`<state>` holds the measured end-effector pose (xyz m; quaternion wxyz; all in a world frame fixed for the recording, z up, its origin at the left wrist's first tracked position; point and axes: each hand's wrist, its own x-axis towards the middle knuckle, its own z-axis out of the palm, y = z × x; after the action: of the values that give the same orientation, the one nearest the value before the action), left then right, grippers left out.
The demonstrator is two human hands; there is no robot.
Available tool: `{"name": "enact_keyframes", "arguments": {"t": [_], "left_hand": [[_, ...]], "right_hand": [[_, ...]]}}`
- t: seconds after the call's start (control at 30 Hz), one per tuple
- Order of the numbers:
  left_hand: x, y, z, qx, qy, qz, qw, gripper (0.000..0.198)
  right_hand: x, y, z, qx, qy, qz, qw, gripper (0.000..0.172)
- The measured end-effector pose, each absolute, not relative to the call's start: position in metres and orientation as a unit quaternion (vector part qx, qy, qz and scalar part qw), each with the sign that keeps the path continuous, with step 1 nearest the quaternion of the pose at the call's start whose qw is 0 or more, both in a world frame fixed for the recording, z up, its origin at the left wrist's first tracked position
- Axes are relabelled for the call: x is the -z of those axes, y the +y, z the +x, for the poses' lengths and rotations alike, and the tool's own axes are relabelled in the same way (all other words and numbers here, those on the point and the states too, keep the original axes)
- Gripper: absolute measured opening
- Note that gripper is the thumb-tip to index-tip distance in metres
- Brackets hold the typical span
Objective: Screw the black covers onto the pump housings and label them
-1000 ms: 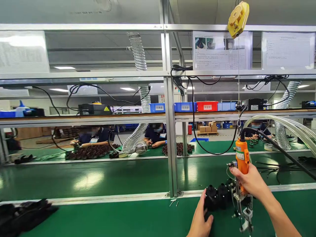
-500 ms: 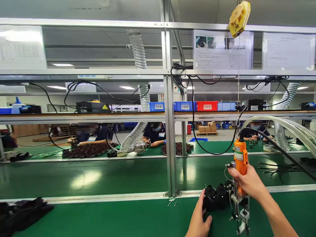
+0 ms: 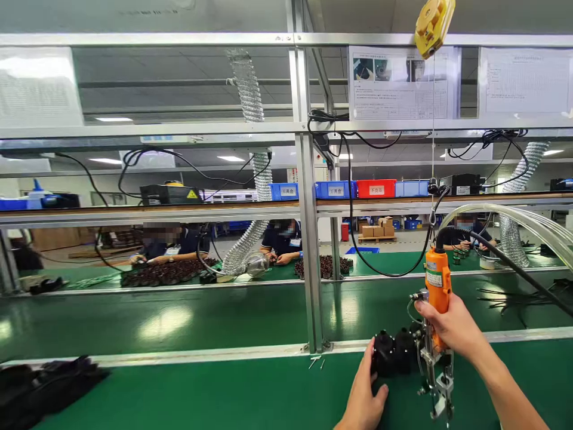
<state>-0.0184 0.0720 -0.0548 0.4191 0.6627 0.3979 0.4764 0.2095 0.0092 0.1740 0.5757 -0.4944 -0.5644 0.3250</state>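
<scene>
My right hand [image 3: 454,328] is wrapped around an orange electric screwdriver [image 3: 437,275], which hangs upright from a cable. Below its grip, a metal screw-feeding head [image 3: 436,379] points down over the green bench. Just left of it, a shiny black round housing [image 3: 384,352] stands on the bench in a row with a second black housing [image 3: 405,351]. Around the left side of the nearer housing curves my left hand [image 3: 362,391], its fingers along the side and its thumb in front. The screwdriver's metal parts partly hide the far end of the row.
Small pale pins [image 3: 316,361] lie by the metal post [image 3: 308,239]. Black fabric-like material [image 3: 49,388] lies at the left. Clear tubes [image 3: 514,215] and a black cable [image 3: 514,263] arch at the right. Several people sit across the line, beyond a shelf with blue and red bins [image 3: 376,188].
The view has shifted slightly. Both hands keep nearly the same position, with the screwdriver still beside the black housings; its lower tip now shows a little more.
</scene>
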Motion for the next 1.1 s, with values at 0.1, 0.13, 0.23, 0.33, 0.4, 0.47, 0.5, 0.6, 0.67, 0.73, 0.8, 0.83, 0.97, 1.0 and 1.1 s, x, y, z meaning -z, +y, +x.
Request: {"name": "enact_keyframes", "arguments": {"t": [0.1,0.13,0.23,0.33,0.4,0.47,0.5,0.6,0.67,0.73,0.8,0.83,0.97,1.0,1.1], "left_hand": [[0.052,0.069,-0.019,-0.478,0.399,0.662,0.416,0.101],[0.051,0.069,-0.019,-0.478,0.399,0.662,0.417,0.101],[0.052,0.069,-0.019,-0.475,0.4,0.663,0.419,0.102],[0.054,0.07,-0.019,-0.475,0.4,0.667,0.412,0.102],[0.054,0.07,-0.019,-0.474,0.399,0.671,0.407,0.102],[0.054,0.07,-0.02,-0.472,0.399,0.673,0.406,0.102],[0.053,0.07,-0.021,-0.471,0.399,0.673,0.407,0.102],[0.051,0.07,-0.02,-0.473,0.4,0.669,0.412,0.103],[0.05,0.069,-0.019,-0.473,0.399,0.667,0.415,0.103],[0.049,0.069,-0.019,-0.471,0.398,0.669,0.415,0.103],[0.048,0.068,-0.019,-0.472,0.398,0.67,0.412,0.103],[0.048,0.068,-0.019,-0.474,0.398,0.67,0.41,0.103],[0.053,0.069,-0.02,-0.477,0.404,0.672,0.397,0.101],[0.054,0.07,-0.02,-0.477,0.407,0.675,0.389,0.101],[0.054,0.07,-0.019,-0.487,0.415,0.699,0.318,0.1]], "right_hand": [[-0.171,0.012,0.213,-0.338,-0.579,-0.487,0.559,0.043],[-0.17,0.013,0.214,-0.339,-0.583,-0.484,0.558,0.043],[-0.171,0.011,0.214,-0.33,-0.588,-0.479,0.562,0.042],[-0.172,0.01,0.214,-0.327,-0.588,-0.478,0.565,0.042],[-0.171,0.01,0.214,-0.329,-0.593,-0.475,0.561,0.043],[-0.171,0.012,0.215,-0.333,-0.601,-0.473,0.552,0.042],[-0.17,0.013,0.215,-0.335,-0.602,-0.473,0.55,0.042],[-0.171,0.015,0.215,-0.346,-0.592,-0.469,0.557,0.042],[-0.172,0.015,0.214,-0.352,-0.589,-0.467,0.557,0.043],[-0.172,0.014,0.213,-0.353,-0.589,-0.469,0.555,0.044],[-0.172,0.014,0.213,-0.35,-0.593,-0.465,0.557,0.044],[-0.171,0.014,0.213,-0.349,-0.595,-0.463,0.557,0.043],[-0.169,0.015,0.215,-0.352,-0.603,-0.458,0.55,0.043],[-0.169,0.016,0.216,-0.352,-0.605,-0.456,0.55,0.044],[-0.17,0.02,0.221,-0.334,-0.612,-0.458,0.552,0.042]]}}
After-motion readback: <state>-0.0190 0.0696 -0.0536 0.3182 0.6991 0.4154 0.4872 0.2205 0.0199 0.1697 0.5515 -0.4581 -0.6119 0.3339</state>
